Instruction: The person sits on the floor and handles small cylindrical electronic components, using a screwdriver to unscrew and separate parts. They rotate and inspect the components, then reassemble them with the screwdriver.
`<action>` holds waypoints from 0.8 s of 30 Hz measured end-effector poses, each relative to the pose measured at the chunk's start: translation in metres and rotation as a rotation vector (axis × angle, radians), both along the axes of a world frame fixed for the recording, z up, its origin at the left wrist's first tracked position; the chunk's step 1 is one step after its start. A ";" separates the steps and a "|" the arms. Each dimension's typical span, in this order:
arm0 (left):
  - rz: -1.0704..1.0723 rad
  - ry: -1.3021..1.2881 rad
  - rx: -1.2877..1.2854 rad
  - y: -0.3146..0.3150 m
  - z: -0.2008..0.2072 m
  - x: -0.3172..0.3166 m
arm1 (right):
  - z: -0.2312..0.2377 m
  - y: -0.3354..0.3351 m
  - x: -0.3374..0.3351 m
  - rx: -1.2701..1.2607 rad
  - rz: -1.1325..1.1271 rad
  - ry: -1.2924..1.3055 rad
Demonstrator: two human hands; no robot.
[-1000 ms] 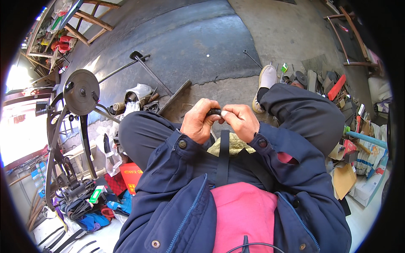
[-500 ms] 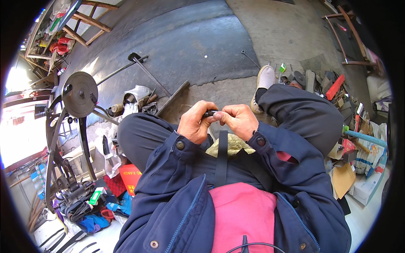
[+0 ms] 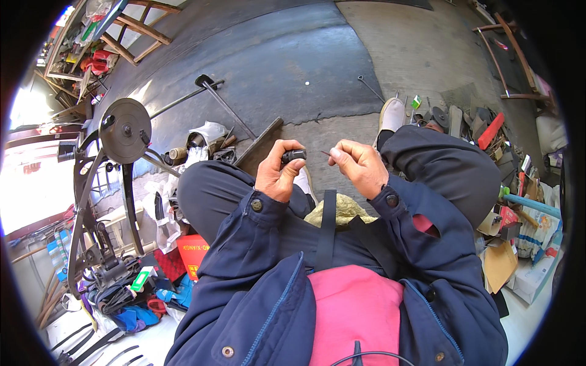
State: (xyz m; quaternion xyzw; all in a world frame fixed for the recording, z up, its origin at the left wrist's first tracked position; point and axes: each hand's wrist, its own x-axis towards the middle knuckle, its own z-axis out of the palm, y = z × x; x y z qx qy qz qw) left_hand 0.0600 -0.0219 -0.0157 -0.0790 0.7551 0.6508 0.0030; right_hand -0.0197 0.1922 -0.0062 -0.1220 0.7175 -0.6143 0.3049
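View from above of a seated person in a dark navy jacket and dark trousers, both hands raised in front of the knees. The left hand (image 3: 279,174) is closed around a small black cylindrical part (image 3: 293,156), pinched between thumb and fingertips with one end poking out toward the other hand. The right hand (image 3: 359,166) is closed too, its thumb and forefinger pinching a thin dark metal pin (image 3: 325,153) (too small to make out in detail) whose tip points at the black part; the two items sit just beside each other with a small gap between them. Below the hands, a crumpled yellowish cloth (image 3: 342,210) lies on the lap. To the left stands a black metal frame carrying a round grey metal disc (image 3: 125,130). A long black metal rod (image 3: 227,109) lies on the dark concrete floor (image 3: 293,55) beyond the knees. A red cardboard box (image 3: 192,254) sits by the left leg among scattered tools.
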 end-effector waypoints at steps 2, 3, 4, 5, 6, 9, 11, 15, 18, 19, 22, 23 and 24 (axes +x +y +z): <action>-0.020 -0.042 0.046 0.000 0.000 0.001 | 0.001 -0.002 0.003 -0.005 0.010 0.047; -0.008 -0.037 0.067 0.001 0.000 0.001 | 0.001 -0.003 0.003 0.004 0.011 0.075; 0.003 -0.032 0.088 0.003 0.000 0.001 | 0.001 -0.004 0.004 -0.002 0.018 0.080; 0.014 -0.027 0.109 0.004 0.000 0.000 | 0.000 -0.004 0.004 0.003 0.022 0.088; 0.004 -0.023 0.105 0.005 0.000 -0.001 | 0.000 -0.004 0.005 -0.004 0.026 0.110; -0.027 -0.022 0.096 0.007 0.000 -0.002 | -0.003 -0.006 0.006 0.028 0.031 0.069; -0.048 -0.033 0.089 0.008 0.000 -0.003 | -0.003 -0.006 0.007 0.035 0.024 0.099; -0.071 -0.076 0.041 0.007 0.000 -0.003 | -0.002 -0.004 0.006 0.094 0.046 0.182; -0.092 -0.084 -0.013 0.007 -0.001 -0.003 | -0.002 -0.004 0.006 0.107 0.048 0.177; -0.102 -0.080 -0.031 0.007 -0.001 -0.003 | -0.002 -0.005 0.006 0.112 0.059 0.191; -0.130 -0.070 -0.073 0.007 -0.002 -0.003 | -0.004 -0.004 0.005 0.139 0.086 0.232; -0.139 -0.061 -0.085 0.007 -0.002 -0.003 | -0.004 -0.003 0.005 0.146 0.089 0.236; -0.150 -0.045 -0.116 0.007 -0.002 -0.003 | -0.005 -0.003 0.005 0.142 0.089 0.252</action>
